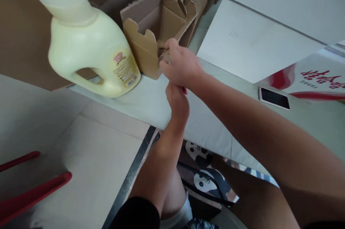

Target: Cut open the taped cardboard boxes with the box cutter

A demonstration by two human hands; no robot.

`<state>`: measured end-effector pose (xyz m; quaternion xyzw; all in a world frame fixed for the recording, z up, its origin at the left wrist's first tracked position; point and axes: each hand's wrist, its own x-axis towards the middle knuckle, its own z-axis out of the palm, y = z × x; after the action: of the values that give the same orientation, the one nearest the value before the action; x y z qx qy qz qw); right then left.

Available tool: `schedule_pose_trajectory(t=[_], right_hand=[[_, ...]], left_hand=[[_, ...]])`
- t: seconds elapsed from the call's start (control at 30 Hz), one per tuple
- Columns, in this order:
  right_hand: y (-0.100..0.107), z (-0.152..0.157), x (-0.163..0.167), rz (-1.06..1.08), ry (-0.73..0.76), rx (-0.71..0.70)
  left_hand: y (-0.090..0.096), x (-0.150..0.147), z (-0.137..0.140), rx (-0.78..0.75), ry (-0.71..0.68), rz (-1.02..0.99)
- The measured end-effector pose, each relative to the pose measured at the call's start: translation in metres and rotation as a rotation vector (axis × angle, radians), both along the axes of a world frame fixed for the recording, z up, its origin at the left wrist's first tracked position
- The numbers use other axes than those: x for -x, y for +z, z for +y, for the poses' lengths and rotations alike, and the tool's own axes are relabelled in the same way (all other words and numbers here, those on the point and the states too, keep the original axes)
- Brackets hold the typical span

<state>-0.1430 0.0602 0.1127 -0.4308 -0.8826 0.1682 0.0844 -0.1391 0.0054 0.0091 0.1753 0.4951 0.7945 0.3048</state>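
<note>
My right hand [182,62] is at the front corner of an open brown cardboard box [145,51] with torn, uneven flaps. Its fingers are curled together, and what they pinch is too small and shaded to name. Directly below, my left hand [178,101] reaches up under the right one, close to it or touching it. The left fingers are mostly hidden behind the right hand. To the left of the box stands a large pale yellow jug [88,46] with a handle and a printed label.
A phone [274,98] lies on the pale green table surface [304,121] at right, beside white boxes [256,38] and a red-and-white printed carton [318,74]. Larger cardboard [24,38] stands behind the jug. Red bar-like parts [40,193] show at lower left above the tiled floor [99,157].
</note>
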Motion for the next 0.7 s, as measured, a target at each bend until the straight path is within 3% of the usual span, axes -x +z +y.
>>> schedule_pose_trajectory(t=[0.23,0.37,0.47,0.57,0.63,0.7], right_hand=[[-0.019,0.018,-0.092,0.228,-0.192,-0.070],[-0.045,0.014,-0.180,0.592,-0.175,-0.139],[-0.058,-0.011,-0.249,0.857,-0.267,-0.233],[-0.066,-0.042,-0.305,1.099,-0.419,-0.317],[-0.073,-0.057,-0.329,1.168,-0.530,-0.330],[-0.082,-0.066,-0.343,1.213,-0.603,-0.300]], left_hand=[[0.020,-0.019,-0.026,-0.314,0.260,0.672],[0.038,-0.027,-0.026,-0.465,0.319,0.686],[0.035,-0.030,-0.012,-0.470,0.335,0.552],[0.012,-0.032,0.006,-0.267,0.216,0.450],[-0.006,-0.039,0.016,-0.126,0.067,0.503],[-0.019,-0.052,0.024,-0.099,-0.121,0.559]])
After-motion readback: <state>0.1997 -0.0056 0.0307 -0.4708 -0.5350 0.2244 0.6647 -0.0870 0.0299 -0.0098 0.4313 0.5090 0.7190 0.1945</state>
